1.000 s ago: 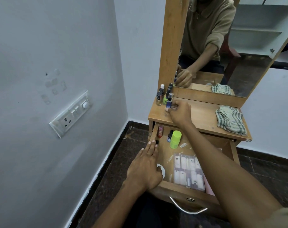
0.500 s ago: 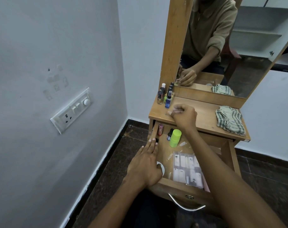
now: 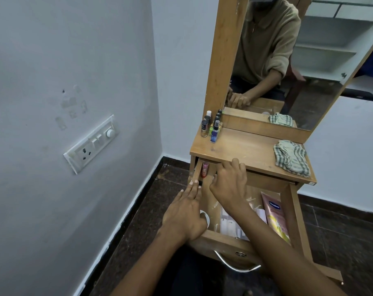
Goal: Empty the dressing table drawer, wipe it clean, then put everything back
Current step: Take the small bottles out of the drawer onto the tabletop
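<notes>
Drawer (image 3: 292, 208) stands pulled out below the dressing-table surface (image 3: 247, 152), toward 6 o'clock of the view, and is not yet emptied: a red tube (image 3: 204, 170) lies at its far left corner, a clear packet (image 3: 229, 224) near the front, and a pink lotion tube (image 3: 276, 216) along its right side. The left hand (image 3: 186, 216) lies flat with straight fingers on the drawer's left wall, steadying it. The right hand (image 3: 229, 184) reaches into the back of the drawer with curled fingers, at about 3 o'clock of the red tube; whether it is pinching something I cannot tell, since the hand hides whatever sits beneath it. Bottles (image 3: 211, 129) already stand at the surface's 10 o'clock corner, a checked cloth (image 3: 292, 159) at 3 o'clock. Likely risks: knuckles catching the surface's front edge on the way out, or a new bottle toppling that tight cluster. The forearm covers part of the packet, and the bottle labels are too small to read.
</notes>
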